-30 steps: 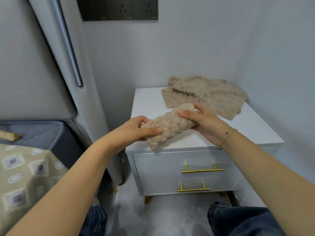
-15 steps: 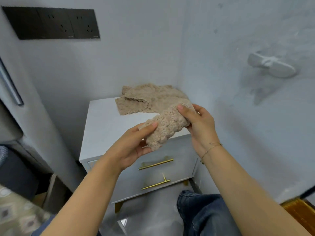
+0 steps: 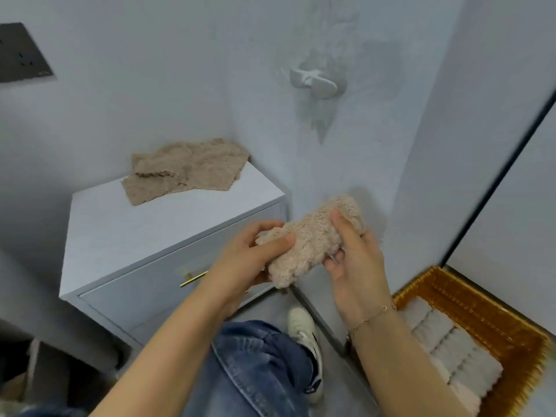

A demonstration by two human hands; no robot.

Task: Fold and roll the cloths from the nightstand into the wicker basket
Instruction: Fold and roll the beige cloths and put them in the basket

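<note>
Rolled cloth (image 3: 313,240): beige, nubbly, wound into a thick tilted roll, upper end to the right. Held in the air in front of the nightstand's right corner, between both hands, well apart from the basket.

Left hand (image 3: 249,260): grips the lower left end of the roll, thumb pressed across the top, fingers curled beneath.

Right hand (image 3: 352,266): holds the upper right part, thumb laid along the roll's top, fingers cupped behind and under it. Thin chain bracelet (image 3: 373,316) at the wrist.

Loose cloths (image 3: 186,170): same beige fabric, lying flat and overlapping at the back right of the nightstand's top, against the wall.

Nightstand (image 3: 144,236): pale grey-white, with a gold bar handle (image 3: 192,279) on the drawer front, partly hidden by the left forearm.

Wicker basket (image 3: 493,314): golden-brown, on the floor at lower right; pale rolled towels (image 3: 454,356) lie side by side inside it.

Surroundings: blue jeans (image 3: 258,365) and a white shoe (image 3: 304,332) below the hands; a white hook (image 3: 313,81) on the wall; a dark socket plate (image 3: 21,52) at far left.
</note>
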